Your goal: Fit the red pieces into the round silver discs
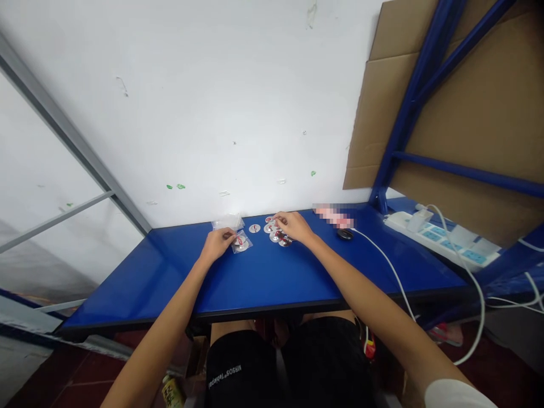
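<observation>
Near the back of the blue table, my left hand (219,243) is closed on the edge of a small clear plastic bag (248,240). Round white discs with red print (241,247) show inside that bag. To the right, my right hand (294,225) has its fingertips pinched together over a loose pile of round discs (275,236), some shiny silver. Whatever the pinch holds is too small to make out. One single disc (254,229) lies between my hands. Behind my left hand is a stack of clear plastic bags (229,221).
The blue table (263,283) meets a white wall. Toward its right are a pixelated pinkish item (334,216), a round black object (344,234) with a white cable, and a white power strip (442,239). A blue metal frame (402,124) backed with cardboard rises there.
</observation>
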`<control>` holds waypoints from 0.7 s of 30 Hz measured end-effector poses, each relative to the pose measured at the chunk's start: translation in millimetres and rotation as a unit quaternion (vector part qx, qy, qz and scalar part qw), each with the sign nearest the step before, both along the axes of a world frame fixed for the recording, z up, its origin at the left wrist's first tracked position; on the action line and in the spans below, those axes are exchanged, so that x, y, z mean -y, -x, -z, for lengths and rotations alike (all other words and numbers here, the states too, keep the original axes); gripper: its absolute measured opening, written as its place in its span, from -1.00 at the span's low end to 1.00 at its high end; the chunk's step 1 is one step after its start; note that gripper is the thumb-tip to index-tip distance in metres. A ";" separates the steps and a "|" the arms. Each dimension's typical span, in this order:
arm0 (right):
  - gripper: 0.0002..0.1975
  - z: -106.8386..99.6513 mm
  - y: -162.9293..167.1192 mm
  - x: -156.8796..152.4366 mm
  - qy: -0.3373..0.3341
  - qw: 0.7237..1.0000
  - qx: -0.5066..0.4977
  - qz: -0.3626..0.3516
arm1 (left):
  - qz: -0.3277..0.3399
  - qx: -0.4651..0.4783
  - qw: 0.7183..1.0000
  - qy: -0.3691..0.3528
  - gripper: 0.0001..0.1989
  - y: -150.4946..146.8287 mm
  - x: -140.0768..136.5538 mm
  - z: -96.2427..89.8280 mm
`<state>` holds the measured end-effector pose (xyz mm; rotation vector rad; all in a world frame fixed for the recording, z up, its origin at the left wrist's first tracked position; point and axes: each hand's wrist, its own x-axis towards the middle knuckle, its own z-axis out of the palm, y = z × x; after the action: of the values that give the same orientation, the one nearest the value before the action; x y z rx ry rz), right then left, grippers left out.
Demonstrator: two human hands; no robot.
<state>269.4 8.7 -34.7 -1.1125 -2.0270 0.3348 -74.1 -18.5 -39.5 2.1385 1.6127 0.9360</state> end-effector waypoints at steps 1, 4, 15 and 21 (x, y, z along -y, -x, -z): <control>-0.73 -0.4 0.8 0.3 0.002 1.000 0.006 0.004 | 0.000 -0.045 0.999 -0.019 -0.78 3.1 1.0 0.7; -0.75 -2.2 -1.2 -0.1 0.008 0.999 0.020 0.031 | -0.006 -0.120 0.992 -0.045 -0.74 11.4 3.0 -3.3; -0.77 -2.3 -4.8 -0.4 0.022 0.998 0.037 0.049 | 0.071 -0.200 0.974 -0.075 -0.74 -64.1 -39.4 -38.9; -0.82 1.8 -0.5 -0.3 -0.044 0.998 0.051 0.011 | 0.116 -0.114 0.986 -0.020 -0.93 -66.4 -71.8 -18.1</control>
<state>269.9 9.1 -36.5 -1.1158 -2.0964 0.1797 -7.7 53.3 -21.5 2.4721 1.4079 0.6762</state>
